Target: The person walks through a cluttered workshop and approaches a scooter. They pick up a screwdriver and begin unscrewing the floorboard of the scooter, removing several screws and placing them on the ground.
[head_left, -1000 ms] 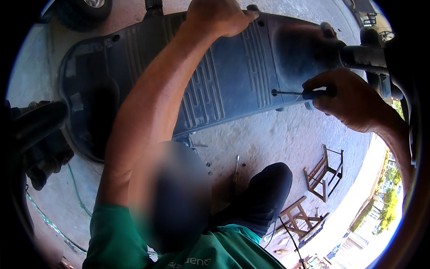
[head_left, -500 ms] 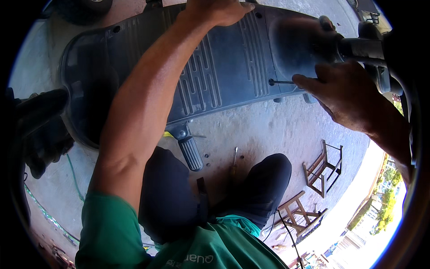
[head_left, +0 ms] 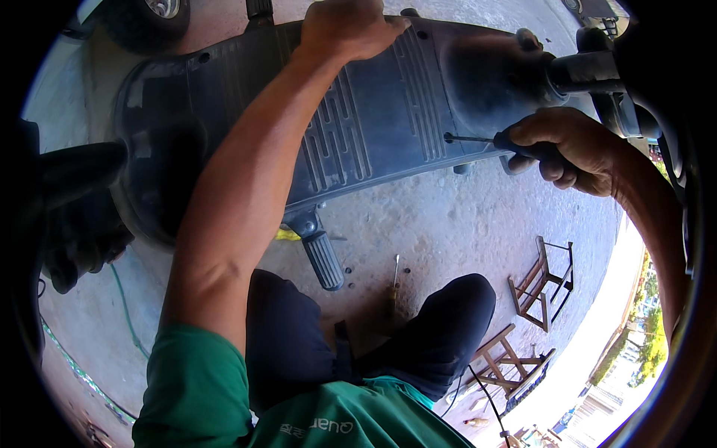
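Screwdriver (head_left: 489,140) gripped in closed fingers of right hand (head_left: 571,149), tip against dark ribbed scooter floorboard (head_left: 388,112); left hand (head_left: 351,28) clasping floorboard's far edge, fingers curled over it; second screwdriver (head_left: 393,278) lying on concrete floor (head_left: 463,231) near footpeg (head_left: 321,257)

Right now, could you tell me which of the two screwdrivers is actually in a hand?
The dark-handled screwdriver in the right hand, tip against the scooter's floorboard; the other screwdriver lies untouched on the concrete.
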`<state>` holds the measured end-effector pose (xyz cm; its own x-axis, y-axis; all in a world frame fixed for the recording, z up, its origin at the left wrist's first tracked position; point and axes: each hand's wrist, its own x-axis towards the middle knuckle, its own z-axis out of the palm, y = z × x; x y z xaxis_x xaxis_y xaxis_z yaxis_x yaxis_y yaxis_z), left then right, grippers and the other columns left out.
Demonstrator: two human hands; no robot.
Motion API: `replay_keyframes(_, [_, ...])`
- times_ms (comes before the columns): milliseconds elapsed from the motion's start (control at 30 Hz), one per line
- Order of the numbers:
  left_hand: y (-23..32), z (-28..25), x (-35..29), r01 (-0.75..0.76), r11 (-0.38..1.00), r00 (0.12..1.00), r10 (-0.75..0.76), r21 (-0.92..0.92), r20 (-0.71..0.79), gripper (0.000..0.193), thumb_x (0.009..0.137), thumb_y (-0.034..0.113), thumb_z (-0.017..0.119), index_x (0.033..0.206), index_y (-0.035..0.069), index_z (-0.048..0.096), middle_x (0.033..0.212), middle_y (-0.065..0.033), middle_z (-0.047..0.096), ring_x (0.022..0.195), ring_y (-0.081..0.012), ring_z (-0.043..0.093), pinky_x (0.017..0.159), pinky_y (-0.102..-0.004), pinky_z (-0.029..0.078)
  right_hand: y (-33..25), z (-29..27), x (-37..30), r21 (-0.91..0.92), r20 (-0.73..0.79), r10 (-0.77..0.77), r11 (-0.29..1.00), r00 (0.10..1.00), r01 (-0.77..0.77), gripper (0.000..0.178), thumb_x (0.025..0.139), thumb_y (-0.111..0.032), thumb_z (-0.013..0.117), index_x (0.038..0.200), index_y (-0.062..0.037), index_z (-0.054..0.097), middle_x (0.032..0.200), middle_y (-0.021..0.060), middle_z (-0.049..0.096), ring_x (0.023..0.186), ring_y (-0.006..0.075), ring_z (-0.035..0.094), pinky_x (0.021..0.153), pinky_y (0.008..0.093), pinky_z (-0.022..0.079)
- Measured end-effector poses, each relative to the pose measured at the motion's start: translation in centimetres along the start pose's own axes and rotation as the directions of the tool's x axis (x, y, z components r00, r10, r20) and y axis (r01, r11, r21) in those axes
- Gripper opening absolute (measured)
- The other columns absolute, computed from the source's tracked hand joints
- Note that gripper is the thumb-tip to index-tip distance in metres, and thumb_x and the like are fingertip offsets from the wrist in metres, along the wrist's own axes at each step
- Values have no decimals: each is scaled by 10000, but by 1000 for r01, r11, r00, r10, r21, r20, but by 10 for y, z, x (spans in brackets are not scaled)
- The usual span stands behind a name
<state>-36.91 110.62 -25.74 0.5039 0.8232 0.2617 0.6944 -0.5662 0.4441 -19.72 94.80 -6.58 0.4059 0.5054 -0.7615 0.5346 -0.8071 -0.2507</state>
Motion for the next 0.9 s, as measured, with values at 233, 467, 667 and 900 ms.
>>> replay_keyframes(233, [-8,3,0,16,1000,1000,-16,17,-22,526,933,491,577,1067,9,739,1078,-226,726,1043,-392,688,939,-466,526,-7,4,16,-884,328,-607,73,723,462,265,875,-75,685,1135,-42,723,948,177,743,728,222,700,776,394,581])
replay_keyframes(467, [-7,-13,21,23,996,1000,-25,88,16,462,923,503,626,1045,71,735,964,-171,746,969,-347,715,867,-478,552,-1,14,8,-888,454,-669,-391,589,241,316,776,-77,828,1079,-89,738,988,150,756,900,274,758,877,423,596])
replay_keyframes(667, [-1,-3,2,21,1000,1000,-21,11,9,513,936,473,578,1066,3,738,1076,-239,722,1046,-394,685,944,-475,521,-17,25,-12,-287,-127,-281,928,951,236,231,944,-173,614,1090,-34,727,979,145,742,653,171,654,551,259,522])
replay_keyframes(900, [-8,-6,2,49,999,999,-49,21,-4,507,942,469,566,1063,8,739,1076,-231,724,1040,-389,687,936,-476,523,-14,3,20,-868,218,-488,299,845,397,234,907,-92,655,1127,-43,719,967,182,751,662,196,692,651,352,579])
